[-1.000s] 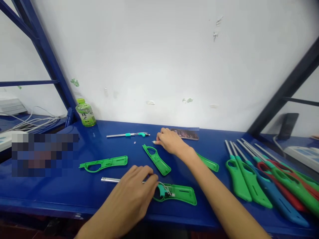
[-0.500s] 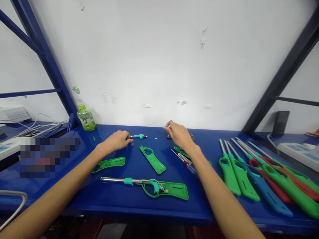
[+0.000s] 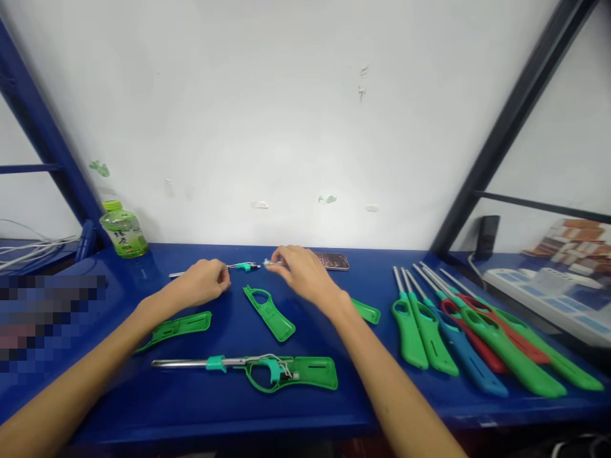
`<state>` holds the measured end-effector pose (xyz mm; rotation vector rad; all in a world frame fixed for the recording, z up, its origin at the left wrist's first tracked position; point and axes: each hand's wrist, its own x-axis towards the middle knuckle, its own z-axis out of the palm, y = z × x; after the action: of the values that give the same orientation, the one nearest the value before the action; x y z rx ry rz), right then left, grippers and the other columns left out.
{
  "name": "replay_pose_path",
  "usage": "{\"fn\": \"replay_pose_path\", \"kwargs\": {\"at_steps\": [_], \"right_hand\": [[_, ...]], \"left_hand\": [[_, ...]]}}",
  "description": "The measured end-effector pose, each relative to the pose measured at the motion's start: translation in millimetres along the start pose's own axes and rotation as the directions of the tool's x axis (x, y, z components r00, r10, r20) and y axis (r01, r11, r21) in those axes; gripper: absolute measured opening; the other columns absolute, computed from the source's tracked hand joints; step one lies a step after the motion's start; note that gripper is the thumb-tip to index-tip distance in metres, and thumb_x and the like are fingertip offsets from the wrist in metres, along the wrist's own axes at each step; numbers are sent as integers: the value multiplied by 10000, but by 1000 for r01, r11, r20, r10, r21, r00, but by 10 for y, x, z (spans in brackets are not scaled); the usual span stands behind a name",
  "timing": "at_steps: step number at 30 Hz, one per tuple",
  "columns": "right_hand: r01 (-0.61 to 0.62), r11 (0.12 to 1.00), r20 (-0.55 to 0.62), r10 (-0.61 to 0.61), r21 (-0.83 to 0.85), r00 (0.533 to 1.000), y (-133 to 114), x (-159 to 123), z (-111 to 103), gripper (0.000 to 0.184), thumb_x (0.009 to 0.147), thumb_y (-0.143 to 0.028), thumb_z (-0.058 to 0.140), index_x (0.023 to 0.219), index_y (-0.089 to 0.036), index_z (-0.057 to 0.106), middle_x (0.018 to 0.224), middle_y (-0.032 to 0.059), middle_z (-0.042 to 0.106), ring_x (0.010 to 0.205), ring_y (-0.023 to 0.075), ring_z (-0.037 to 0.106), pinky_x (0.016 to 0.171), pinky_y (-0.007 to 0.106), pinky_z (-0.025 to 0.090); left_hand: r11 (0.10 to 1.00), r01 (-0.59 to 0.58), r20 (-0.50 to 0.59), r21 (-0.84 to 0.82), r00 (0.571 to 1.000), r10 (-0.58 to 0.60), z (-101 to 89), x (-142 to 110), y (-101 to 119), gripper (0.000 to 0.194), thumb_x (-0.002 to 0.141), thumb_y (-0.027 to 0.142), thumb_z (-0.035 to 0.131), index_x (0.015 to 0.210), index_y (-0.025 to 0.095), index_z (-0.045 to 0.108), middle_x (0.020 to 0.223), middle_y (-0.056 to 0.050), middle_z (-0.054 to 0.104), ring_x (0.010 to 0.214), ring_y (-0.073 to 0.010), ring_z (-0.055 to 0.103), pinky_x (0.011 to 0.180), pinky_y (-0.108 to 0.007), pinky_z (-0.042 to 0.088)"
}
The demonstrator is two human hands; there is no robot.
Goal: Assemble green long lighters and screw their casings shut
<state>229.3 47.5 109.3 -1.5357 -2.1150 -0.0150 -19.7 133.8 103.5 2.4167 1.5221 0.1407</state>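
Observation:
My left hand (image 3: 206, 283) is closed, its fingers curled; I cannot see what, if anything, is in them. Just behind it lies a lighter's inner assembly with a teal trigger (image 3: 245, 266), wires and a metal tube partly hidden by the hand. My right hand (image 3: 305, 273) pinches a small slim part (image 3: 271, 263) with a pale end, close to that assembly's right end. Between and below the hands lies an empty green handle half (image 3: 271, 315). Another green half (image 3: 184, 326) is beside my left forearm. In front, a handle half (image 3: 315, 372) holds a metal tube, teal trigger and wires.
Several assembled gas lighters (image 3: 458, 343) in green, blue and red lie at the right. A phone (image 3: 334, 261) rests behind my right hand; a green piece (image 3: 366, 311) shows past the wrist. A green bottle (image 3: 125, 230) stands at the back left, by the blue frame.
My right hand has moved left with the small part, towards the assembly near my left hand. My left hand's fingers are more curled. The view has shifted to the right.

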Motion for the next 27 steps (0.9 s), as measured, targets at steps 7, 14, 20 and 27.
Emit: {"fn": "replay_pose_path", "kwargs": {"at_steps": [7,14,20,27], "right_hand": [[-25,983,-75,39,180,996,-485,-725,-71,186,1091,-392,666,1064,-231,756,1007,22,764,986,211,660,902,353,477],[-138,882,-133,219,451,967,-372,-1030,-60,160,1069,-360,692,967,-255,757,880,-22,734,886,188,669,969,381,467],[-104,832,-113,195,546,974,-398,-1034,-48,139,1053,-378,714,973,-273,757,926,-41,755,924,186,679,956,365,445],[-110,809,-37,160,578,986,-553,-1066,-77,109,1052,-400,710,994,-327,767,964,-82,791,930,188,702,919,352,448]], "left_hand": [[929,-138,-112,-343,988,105,143,-789,64,379,929,597,632,844,240,728,605,3,696,581,-187,650,578,-262,505],[836,-373,-373,-401,901,223,703,-1333,292,312,979,484,626,807,268,769,739,-11,746,537,-147,644,520,-224,522],[822,-475,-607,-313,766,211,667,-1405,491,111,964,448,740,966,364,812,593,97,699,460,-102,653,501,-148,533],[827,-534,-747,-176,620,241,521,-1491,649,129,1006,278,688,958,338,792,900,55,801,762,-123,767,718,-165,624]]}}
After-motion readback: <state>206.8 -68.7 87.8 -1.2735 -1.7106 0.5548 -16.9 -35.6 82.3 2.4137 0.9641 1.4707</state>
